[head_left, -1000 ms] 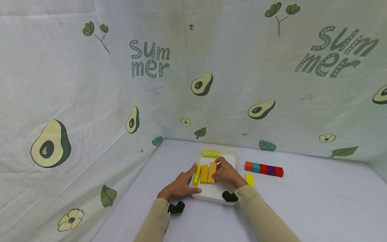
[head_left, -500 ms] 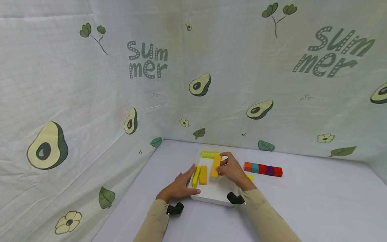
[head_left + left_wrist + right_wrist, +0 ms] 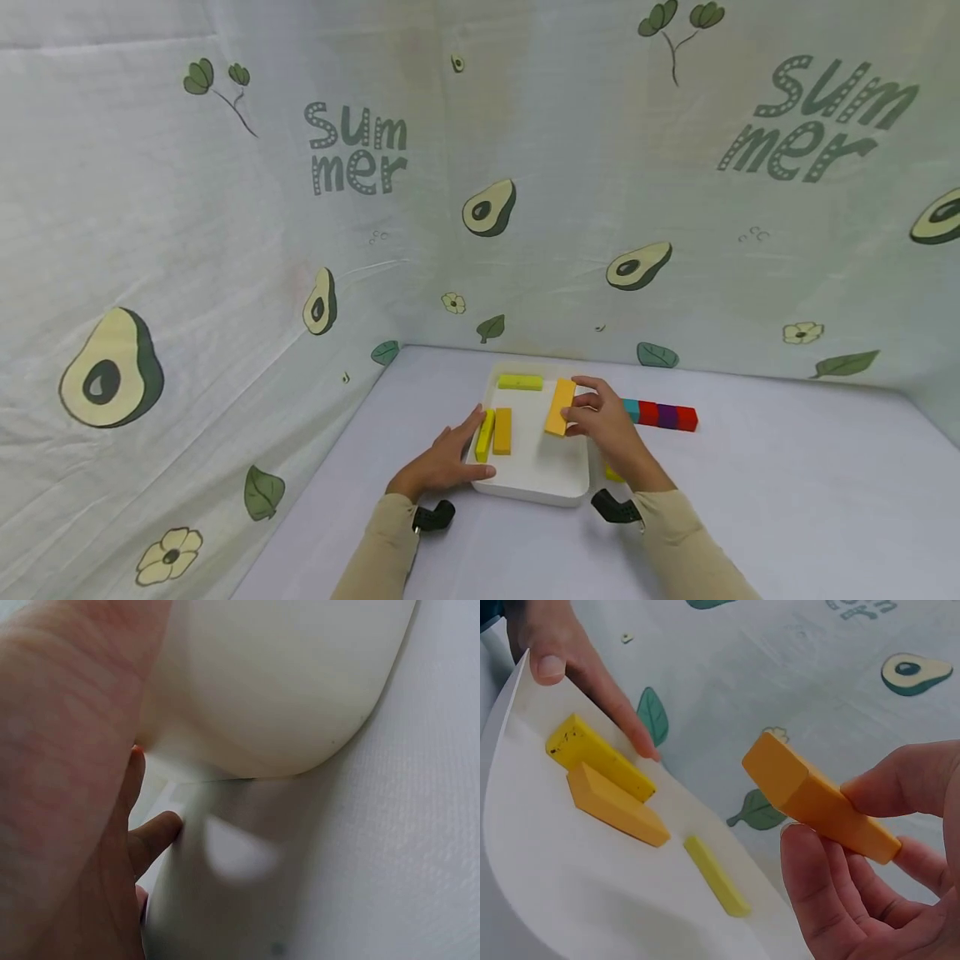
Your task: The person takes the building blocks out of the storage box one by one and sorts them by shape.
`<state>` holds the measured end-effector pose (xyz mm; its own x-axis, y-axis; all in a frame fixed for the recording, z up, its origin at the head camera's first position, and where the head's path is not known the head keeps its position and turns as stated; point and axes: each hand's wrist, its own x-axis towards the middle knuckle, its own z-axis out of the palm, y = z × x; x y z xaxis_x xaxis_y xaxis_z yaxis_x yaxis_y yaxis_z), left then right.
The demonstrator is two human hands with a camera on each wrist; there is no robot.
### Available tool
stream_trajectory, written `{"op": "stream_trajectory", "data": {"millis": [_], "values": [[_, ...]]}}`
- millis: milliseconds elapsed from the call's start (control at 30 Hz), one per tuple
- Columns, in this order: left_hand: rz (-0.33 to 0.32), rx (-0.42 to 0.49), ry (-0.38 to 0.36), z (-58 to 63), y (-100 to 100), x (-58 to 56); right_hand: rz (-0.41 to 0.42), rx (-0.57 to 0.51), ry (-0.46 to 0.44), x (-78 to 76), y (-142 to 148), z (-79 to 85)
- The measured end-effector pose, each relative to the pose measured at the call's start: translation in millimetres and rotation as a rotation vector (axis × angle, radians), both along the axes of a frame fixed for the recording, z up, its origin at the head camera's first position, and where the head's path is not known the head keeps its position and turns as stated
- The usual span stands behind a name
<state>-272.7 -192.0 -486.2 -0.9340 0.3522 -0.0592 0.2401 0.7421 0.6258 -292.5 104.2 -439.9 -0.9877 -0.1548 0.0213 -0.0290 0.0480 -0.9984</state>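
Observation:
Between thumb and fingers my right hand point(image 3: 611, 427) holds an orange block point(image 3: 560, 407), raised over the right side of a white tray point(image 3: 536, 482). The right wrist view shows this orange block point(image 3: 817, 806) tilted, well above the tray floor. My left hand point(image 3: 446, 458) rests with spread, straight fingers at the tray's left wall, thumb near its front corner. Inside the tray, a yellow block point(image 3: 485, 435) leans along the left wall beside a second orange block point(image 3: 502, 431). Another yellow block point(image 3: 521, 382) lies along the back wall.
Right of the tray, a row of small coloured cubes point(image 3: 667, 415) stands on the white table, its left end hidden by my right hand. A yellow piece point(image 3: 613, 474) lies by the tray's right side, mostly covered by my wrist. Printed cloth point(image 3: 555, 275) walls the back and left.
My right hand has lifted the orange block from beside the other orange one and carried it rightward. The left hand stays at the tray's left wall.

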Motion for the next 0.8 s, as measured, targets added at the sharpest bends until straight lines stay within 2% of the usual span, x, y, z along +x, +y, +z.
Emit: {"op": "stream_trajectory", "data": {"millis": [533,800], "values": [[0.016,0.008,0.004,-0.2,-1,2.1,-0.034,0.092,0.035,15.7,56,-2.7],[0.018,0.011,0.000,0.0,0,1.7,-0.072,0.135,0.050,17.9,85,-4.3]]}}
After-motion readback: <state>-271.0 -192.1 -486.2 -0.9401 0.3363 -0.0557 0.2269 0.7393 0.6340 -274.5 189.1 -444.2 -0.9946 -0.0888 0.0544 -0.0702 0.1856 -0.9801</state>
